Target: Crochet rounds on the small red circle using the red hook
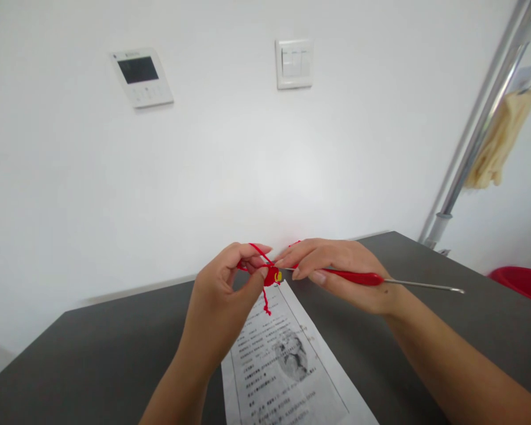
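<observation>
Between thumb and fingers, my left hand (230, 277) pinches a small red crochet piece (270, 275), with red yarn (261, 252) running over the index finger. A short yarn tail (266, 302) dangles below the piece. On its right edge sits a small yellow stitch marker (278, 275). My right hand (336, 265) is closed around a crochet hook (363, 278) with a red handle. One metal end points left and meets the crochet piece; the other sticks out to the right past the wrist. Exactly how the tip sits in the stitches is too small to tell.
Under the hands, a printed sheet (265, 389) with a grey picture lies on the dark grey table (128, 342). Behind stands a white wall with a panel (144, 78) and a light switch (294, 64). To the right are a metal pole (482, 124) and a red rounded object (520, 283).
</observation>
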Motion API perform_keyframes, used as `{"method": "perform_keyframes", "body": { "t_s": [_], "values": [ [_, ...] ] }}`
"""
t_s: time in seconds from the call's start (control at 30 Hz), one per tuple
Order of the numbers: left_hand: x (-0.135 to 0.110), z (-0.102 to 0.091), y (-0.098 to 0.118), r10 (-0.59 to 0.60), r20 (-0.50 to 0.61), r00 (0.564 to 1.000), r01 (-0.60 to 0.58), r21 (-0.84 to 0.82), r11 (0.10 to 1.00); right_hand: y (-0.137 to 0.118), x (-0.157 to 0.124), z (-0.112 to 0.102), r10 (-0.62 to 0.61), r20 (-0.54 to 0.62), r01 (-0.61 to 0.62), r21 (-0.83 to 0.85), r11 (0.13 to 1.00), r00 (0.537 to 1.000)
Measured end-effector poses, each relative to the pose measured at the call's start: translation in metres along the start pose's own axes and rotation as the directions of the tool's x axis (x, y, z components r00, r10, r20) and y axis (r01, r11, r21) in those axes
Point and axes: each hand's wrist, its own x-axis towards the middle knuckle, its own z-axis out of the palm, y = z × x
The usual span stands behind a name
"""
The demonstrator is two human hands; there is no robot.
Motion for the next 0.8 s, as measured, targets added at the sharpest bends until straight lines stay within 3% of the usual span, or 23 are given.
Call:
{"method": "perform_keyframes", "body": {
  "t_s": [0.13,0.43,0.6,0.8],
  "values": [
    [-0.004,0.001,0.004,0.159,-0.032,0.987,-0.150,0.200,0.968,-0.003,0.000,0.003,0.007,0.010,-0.006,-0.057,0.998,1.000],
    [-0.007,0.004,0.006,0.410,0.009,0.912,-0.349,0.543,0.764,-0.005,0.001,0.015,-0.120,0.002,0.119,-0.167,0.979,0.993],
    [-0.007,0.004,0.006,0.439,0.018,0.898,-0.365,0.587,0.723,-0.003,0.002,0.024,-0.208,-0.004,0.196,-0.322,0.926,0.978],
    [-0.013,0.009,0.010,0.414,-0.017,0.910,-0.352,0.494,0.795,0.001,0.002,0.031,-0.104,-0.217,0.079,-0.120,0.990,0.971]
  ]
}}
